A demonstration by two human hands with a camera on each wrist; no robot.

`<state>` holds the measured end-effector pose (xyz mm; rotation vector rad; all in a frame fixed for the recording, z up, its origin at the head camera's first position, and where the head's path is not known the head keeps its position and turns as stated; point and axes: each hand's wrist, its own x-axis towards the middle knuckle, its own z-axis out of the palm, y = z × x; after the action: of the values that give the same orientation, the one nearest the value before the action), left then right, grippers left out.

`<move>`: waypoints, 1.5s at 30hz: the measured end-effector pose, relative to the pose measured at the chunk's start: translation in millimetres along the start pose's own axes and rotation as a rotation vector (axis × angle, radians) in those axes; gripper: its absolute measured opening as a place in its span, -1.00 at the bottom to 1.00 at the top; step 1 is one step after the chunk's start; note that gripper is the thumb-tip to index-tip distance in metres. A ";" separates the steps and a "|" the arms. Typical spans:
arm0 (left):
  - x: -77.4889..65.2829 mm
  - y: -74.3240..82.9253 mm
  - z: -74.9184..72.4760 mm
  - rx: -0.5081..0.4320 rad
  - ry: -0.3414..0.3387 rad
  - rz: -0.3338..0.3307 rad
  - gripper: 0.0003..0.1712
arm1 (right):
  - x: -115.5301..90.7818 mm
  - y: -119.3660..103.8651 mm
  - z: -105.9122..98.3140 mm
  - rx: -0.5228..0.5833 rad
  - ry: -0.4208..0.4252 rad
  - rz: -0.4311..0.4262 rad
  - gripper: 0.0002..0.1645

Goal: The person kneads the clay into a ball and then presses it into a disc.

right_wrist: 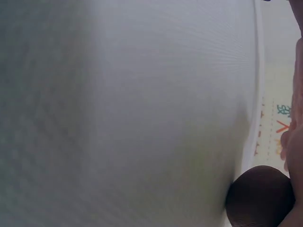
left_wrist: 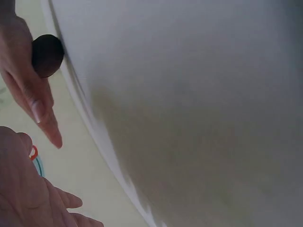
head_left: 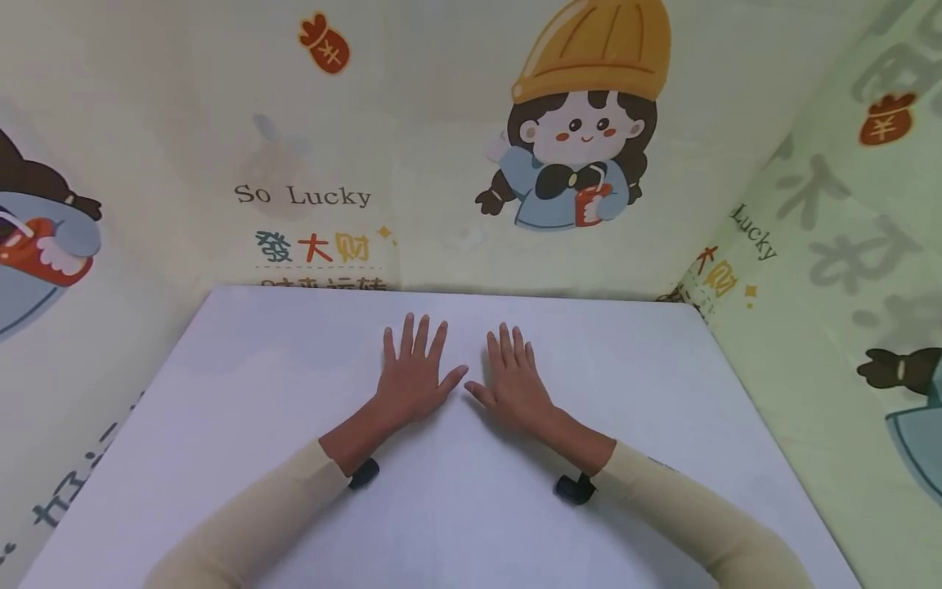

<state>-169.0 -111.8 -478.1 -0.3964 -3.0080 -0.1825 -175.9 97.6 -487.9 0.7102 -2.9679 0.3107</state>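
My left hand (head_left: 410,378) is palm down over the white table (head_left: 456,507), its fingers straight and spread, with the thumb pointing right. Opposite it, my right hand (head_left: 515,383) faces palm down too, fingers straight and closer together, thumb pointing left. A small gap separates the two thumb tips. Neither hand holds anything. From the left wrist, the left palm (left_wrist: 23,194) shows at the lower left, with the other hand (left_wrist: 23,66) above it. In the right wrist view, skin shows only along the right edge.
Small black wrist cameras (head_left: 574,489) hang beneath both cream sleeves (head_left: 684,507). Behind the table's far edge stands a pale printed backdrop (head_left: 434,164) with a cartoon figure (head_left: 581,147) and lettering. Similar printed sheets (head_left: 824,327) rise along the left and right sides.
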 end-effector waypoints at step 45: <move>1.2 -23.4 3.9 -0.075 -0.165 -0.128 0.03 | 20.9 12.8 24.0 -0.072 0.010 -0.072 0.24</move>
<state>-176.7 -133.4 -484.3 -0.2365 -3.1988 -0.2877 -200.9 94.4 -511.2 0.8028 -2.9193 0.2008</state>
